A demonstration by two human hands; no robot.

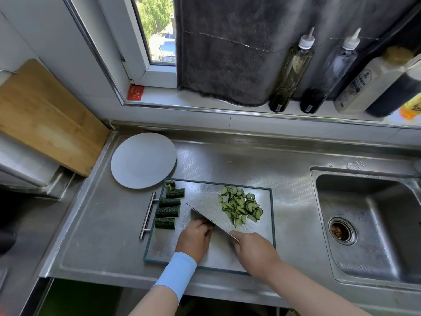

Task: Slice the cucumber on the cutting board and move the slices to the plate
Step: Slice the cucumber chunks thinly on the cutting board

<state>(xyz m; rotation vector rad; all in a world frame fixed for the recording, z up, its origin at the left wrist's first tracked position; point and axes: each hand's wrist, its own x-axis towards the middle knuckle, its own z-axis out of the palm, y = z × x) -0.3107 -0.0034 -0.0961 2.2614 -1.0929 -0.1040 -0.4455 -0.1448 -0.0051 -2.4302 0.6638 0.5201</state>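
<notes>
The slicing is partway through; a loose heap of thin cucumber slices [241,206] lies on the right-centre part of the cutting board [202,191], while four uncut cucumber chunks [168,211] sit in a column along the board's left edge, with a couple of small end pieces [170,184] at its upper left corner. The right hand [255,249], low in the frame and right of centre, is wrapped around the handle of the knife [200,213], whose blade runs diagonally up and left across the board; the left hand [196,238], just left of it, has its fingers curled in against the blade; whether they pin a piece there is hidden, so I cannot tell. The plate [143,160], on the counter just above and left of the board, bears no slices; by my reading, more than half of the cutting and all of the transfer are left.
</notes>
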